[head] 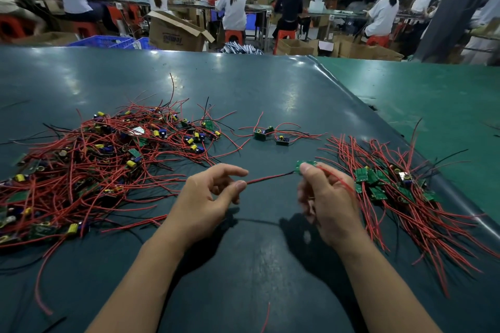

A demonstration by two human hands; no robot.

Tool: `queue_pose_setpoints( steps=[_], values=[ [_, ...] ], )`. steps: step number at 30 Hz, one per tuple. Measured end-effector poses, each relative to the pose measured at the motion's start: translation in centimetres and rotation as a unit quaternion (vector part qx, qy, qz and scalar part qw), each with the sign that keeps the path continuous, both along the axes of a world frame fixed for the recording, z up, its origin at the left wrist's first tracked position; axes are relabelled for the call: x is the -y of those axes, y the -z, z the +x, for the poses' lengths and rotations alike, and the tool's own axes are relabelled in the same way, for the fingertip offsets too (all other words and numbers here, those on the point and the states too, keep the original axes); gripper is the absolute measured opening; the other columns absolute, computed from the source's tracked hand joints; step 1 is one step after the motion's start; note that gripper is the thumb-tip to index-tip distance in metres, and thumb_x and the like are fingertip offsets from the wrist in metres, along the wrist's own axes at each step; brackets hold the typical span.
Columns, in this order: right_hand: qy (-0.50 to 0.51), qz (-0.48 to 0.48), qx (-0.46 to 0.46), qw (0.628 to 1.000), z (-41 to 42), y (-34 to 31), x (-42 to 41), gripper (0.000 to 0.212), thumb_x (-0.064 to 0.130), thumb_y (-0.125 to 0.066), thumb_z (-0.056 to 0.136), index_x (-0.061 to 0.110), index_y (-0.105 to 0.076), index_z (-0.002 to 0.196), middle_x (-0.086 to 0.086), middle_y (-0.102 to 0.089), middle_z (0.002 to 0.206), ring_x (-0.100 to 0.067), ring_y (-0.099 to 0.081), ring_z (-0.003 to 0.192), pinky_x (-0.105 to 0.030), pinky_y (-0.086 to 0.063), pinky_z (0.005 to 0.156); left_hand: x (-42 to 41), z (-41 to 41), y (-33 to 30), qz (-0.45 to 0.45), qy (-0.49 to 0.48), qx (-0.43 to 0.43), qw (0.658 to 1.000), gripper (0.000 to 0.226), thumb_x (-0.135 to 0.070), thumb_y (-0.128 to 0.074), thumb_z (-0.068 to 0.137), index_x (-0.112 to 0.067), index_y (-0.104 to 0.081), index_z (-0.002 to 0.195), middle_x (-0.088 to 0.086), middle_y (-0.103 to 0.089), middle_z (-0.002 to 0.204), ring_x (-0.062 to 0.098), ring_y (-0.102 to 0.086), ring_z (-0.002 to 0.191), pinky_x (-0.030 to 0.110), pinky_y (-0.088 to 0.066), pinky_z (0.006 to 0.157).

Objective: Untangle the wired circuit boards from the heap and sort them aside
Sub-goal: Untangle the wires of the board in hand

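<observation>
Left hand (pixel 208 194) grip pinches red wire (pixel 270 177) end; right hand (pixel 327 197) grip pinches green circuit board (pixel 304 165), raised over tabletop (pixel 270 84) | heap (pixel 102 159) left of board; sorted pile (pixel 400 186) right; stray boards (pixel 270 135) beyond

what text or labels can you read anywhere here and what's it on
Cardboard box: one printed word, upside down and blurred; it cannot be read for certain.
Boards in the heap and the sorted pile: any markings are too small to read.
Nothing else bears legible text.
</observation>
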State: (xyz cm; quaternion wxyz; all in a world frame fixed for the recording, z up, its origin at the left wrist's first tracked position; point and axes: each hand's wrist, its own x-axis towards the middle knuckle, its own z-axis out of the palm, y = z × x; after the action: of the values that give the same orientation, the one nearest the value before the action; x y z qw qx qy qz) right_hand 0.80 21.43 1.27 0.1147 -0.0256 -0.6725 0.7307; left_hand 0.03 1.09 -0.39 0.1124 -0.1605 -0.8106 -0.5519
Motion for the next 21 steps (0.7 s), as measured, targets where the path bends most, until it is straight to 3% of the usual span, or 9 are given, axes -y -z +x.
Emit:
queue_pose_setpoints(
  steps=[3,5,9,12,16,21],
  values=[
    [0.086,-0.087,-0.007,0.992,-0.3,-0.5,-0.7,0.041,0.022,-0.058,0.094,0.02,-0.053,0.054,0.0,-0.053,0.047,-0.012,-0.041,0.033,-0.016,-0.027,0.034,-0.1,-0.1,0.3,-0.049,-0.069,-0.067,0.994,0.021,-0.01,-0.067,0.09,-0.023,-0.069,0.107,-0.008,-0.066,0.07,0.003,-0.056,0.068,0.01,-0.039,0.067],
    [0.157,-0.195,-0.027,0.968,-0.5,-1.0,-1.6,0.035,0.026,-0.057,0.095,0.02,-0.053,0.061,0.001,-0.057,0.051,-0.012,-0.046,0.036,-0.014,-0.029,0.035,0.0,-0.2,0.5,-0.08,-0.124,-0.102,0.984,0.024,-0.008,-0.067,0.089,-0.021,-0.069,0.109,-0.009,-0.065,0.077,0.006,-0.054,0.074,0.014,-0.04,0.072],
    [0.193,-0.361,0.022,0.912,-0.9,-1.0,-3.1,0.03,0.047,-0.062,0.09,0.019,-0.057,0.085,0.003,-0.065,0.075,-0.005,-0.061,0.051,-0.014,-0.04,0.041,1.1,-1.0,0.8,-0.193,-0.265,-0.131,0.936,0.021,-0.015,-0.071,0.086,-0.017,-0.071,0.106,-0.004,-0.067,0.093,0.025,-0.055,0.096,0.04,-0.044,0.087],
    [0.16,-0.354,0.061,0.92,-1.1,-0.6,-2.8,0.028,0.045,-0.058,0.093,0.019,-0.06,0.086,0.004,-0.063,0.076,-0.004,-0.06,0.05,-0.013,-0.041,0.041,2.7,-1.8,1.3,-0.277,-0.375,-0.02,0.884,0.032,-0.03,-0.067,0.086,-0.019,-0.067,0.116,0.007,-0.061,0.118,0.033,-0.045,0.115,0.046,-0.038,0.094],
    [0.126,-0.326,0.063,0.935,-1.1,-0.4,-1.9,0.031,0.045,-0.054,0.095,0.017,-0.062,0.086,0.004,-0.06,0.062,-0.008,-0.052,0.044,-0.014,-0.035,0.04,4.7,-2.3,1.5,-0.317,-0.399,0.095,0.855,0.053,-0.042,-0.057,0.09,-0.025,-0.048,0.14,0.009,-0.04,0.148,0.033,-0.029,0.133,0.048,-0.027,0.107],
    [0.069,-0.298,0.086,0.948,-1.0,-0.3,-1.3,0.029,0.043,-0.055,0.094,0.017,-0.064,0.088,0.004,-0.061,0.061,-0.009,-0.05,0.044,-0.017,-0.033,0.039,5.0,-2.7,1.5,-0.378,-0.386,0.109,0.834,0.049,-0.049,-0.049,0.093,-0.027,-0.052,0.137,0.006,-0.046,0.142,0.033,-0.037,0.126,0.045,-0.03,0.101]
  ],
)
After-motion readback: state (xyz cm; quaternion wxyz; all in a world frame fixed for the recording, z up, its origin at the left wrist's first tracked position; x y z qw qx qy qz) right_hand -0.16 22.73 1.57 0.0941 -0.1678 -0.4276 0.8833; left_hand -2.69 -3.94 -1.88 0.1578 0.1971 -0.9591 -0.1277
